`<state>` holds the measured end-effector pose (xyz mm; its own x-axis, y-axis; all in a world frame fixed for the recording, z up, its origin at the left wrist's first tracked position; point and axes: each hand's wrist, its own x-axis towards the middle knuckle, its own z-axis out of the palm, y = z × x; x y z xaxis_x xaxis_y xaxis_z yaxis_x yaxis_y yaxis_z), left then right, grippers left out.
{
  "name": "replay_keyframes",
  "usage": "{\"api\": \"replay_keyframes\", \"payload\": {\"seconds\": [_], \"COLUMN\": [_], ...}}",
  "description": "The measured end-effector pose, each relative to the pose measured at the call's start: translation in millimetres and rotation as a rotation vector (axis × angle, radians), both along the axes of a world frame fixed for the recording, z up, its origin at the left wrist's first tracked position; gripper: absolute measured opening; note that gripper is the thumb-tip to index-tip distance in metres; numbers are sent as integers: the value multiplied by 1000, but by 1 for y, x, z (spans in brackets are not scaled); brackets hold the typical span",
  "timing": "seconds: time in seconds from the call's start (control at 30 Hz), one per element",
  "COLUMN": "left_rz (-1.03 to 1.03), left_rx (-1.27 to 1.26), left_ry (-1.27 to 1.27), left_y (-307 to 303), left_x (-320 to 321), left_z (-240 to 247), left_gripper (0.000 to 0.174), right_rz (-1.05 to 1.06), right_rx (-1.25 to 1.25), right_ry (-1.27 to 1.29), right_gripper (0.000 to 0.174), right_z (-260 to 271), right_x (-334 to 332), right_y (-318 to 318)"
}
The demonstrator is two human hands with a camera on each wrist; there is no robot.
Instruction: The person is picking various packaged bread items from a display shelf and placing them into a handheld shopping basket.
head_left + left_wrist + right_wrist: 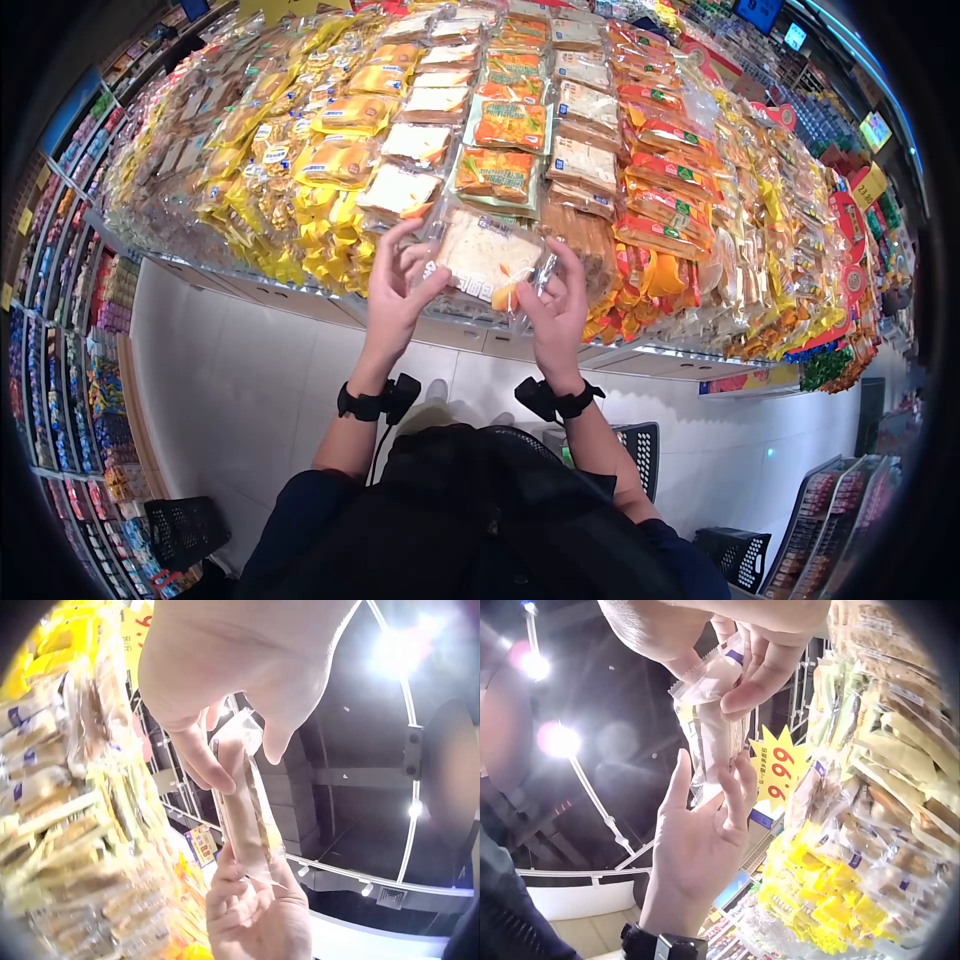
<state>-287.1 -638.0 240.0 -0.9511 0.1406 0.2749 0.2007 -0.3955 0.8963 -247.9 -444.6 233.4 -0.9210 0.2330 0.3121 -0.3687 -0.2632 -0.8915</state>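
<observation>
A clear-wrapped packet of bread [483,252], pale with a yellow-orange patch on its label, is held between both hands in front of the display. My left hand [398,290] grips its left side, thumb at the front edge and fingers toward the back. On the other side my right hand [557,315] pinches the lower right corner, thumb on the front and fingers round the far edge. The left wrist view shows the packet [246,802] edge-on between the hands. In the right wrist view, wrapper [712,686] bunches between the right thumb and fingers.
Rows of wrapped breads [415,143] and orange packets [510,123] fill the display just beyond the hands. A yellow price sign [778,766] reads 9.99. Shelves [60,330] line the left, and black baskets [187,530] stand on the floor.
</observation>
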Motion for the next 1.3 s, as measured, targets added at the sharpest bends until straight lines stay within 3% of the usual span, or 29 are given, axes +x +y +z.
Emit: {"api": "replay_keyframes", "payload": {"seconds": [0.1,0.17,0.2,0.3,0.5,0.6,0.67,0.7,0.77,0.8,0.83,0.9,1.07,1.13,1.3], "left_rz": [40,160,134,52,-39,-155,-178,-185,-154,-115,-122,123,184,156,88], "left_rx": [-8,-327,-322,-468,-356,-353,-364,-376,-306,-240,-236,-459,-532,-643,-617], "left_ry": [63,178,113,194,372,323,343,358,324,291,289,721,832,780,818], "left_y": [-23,-46,-54,-83,-91,-101,-107,-110,-114,-116,-122,-137,-142,-140,-134], "left_x": [-27,-51,-59,-95,-139,-146,-146,-147,-143,-144,-149,-165,-188,-193,-214], "left_z": [4,-10,-11,-26,-23,-22,-22,-23,-36,-36,-36,-31,-5,9,15], "left_gripper": [50,31,18,18,18,15,14,14,15,16,16,21,26,26,30], "right_rz": [45,-10,-45,-211,-313,-315,-132,-150,57,-75,-82,-392,-434,-403,-379], "right_rx": [23,65,61,27,113,157,196,194,427,669,670,1058,1030,951,909], "right_ry": [-12,-24,-12,-63,-62,-94,-192,-190,-318,-393,-399,-278,-180,-239,-204], "right_gripper": [62,62,62,63,63,59,55,55,45,37,37,34,32,30,27], "right_z": [13,16,12,7,35,61,70,69,59,65,68,68,60,60,54], "right_x": [-29,-49,-58,-81,-127,-153,-172,-182,-196,-193,-190,-184,-177,-179,-198], "right_y": [-13,-24,-30,-52,-74,-87,-94,-93,-92,-103,-110,-121,-131,-130,-128]}}
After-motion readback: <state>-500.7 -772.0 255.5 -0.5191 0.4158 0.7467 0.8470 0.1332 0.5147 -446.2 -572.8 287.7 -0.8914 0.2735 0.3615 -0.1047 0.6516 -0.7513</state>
